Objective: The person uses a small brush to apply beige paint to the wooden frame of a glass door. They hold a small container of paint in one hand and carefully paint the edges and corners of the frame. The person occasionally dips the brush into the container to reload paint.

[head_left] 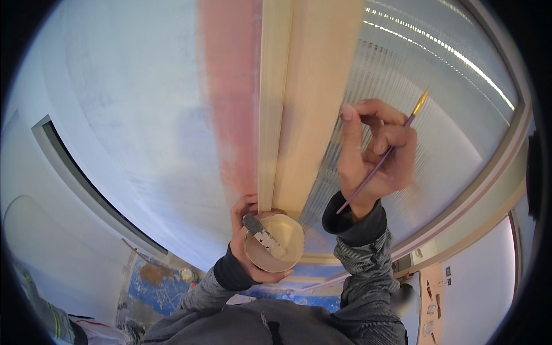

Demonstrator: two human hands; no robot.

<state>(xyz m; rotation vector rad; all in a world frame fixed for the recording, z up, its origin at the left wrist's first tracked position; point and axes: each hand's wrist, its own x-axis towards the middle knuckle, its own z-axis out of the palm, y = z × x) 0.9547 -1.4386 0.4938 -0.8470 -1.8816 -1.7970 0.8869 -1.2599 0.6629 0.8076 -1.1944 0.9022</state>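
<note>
My left hand point(244, 253) is wrapped round a round tub point(259, 260) of cream-coloured paint point(290, 236). Resting in that tub is a tool with a dark handle point(251, 223), spattered with pale paint; its lower end is hidden. My right hand point(376, 152) is raised in front of the ribbed clear panel point(454, 132). Its curled fingers hold a thin paintbrush point(368, 179) with a purple handle and yellowish tip, the tip pointing up and away. Thumb and forefinger are bent toward each other near the cream wooden frame point(313, 109).
Left of the frame stands a pale wall panel point(132, 86) with a reddish vertical band point(230, 98). Below left, blue sheeting point(146, 293) on the floor holds a small can point(187, 274). Several tools lie on a wooden surface point(428, 276) at lower right.
</note>
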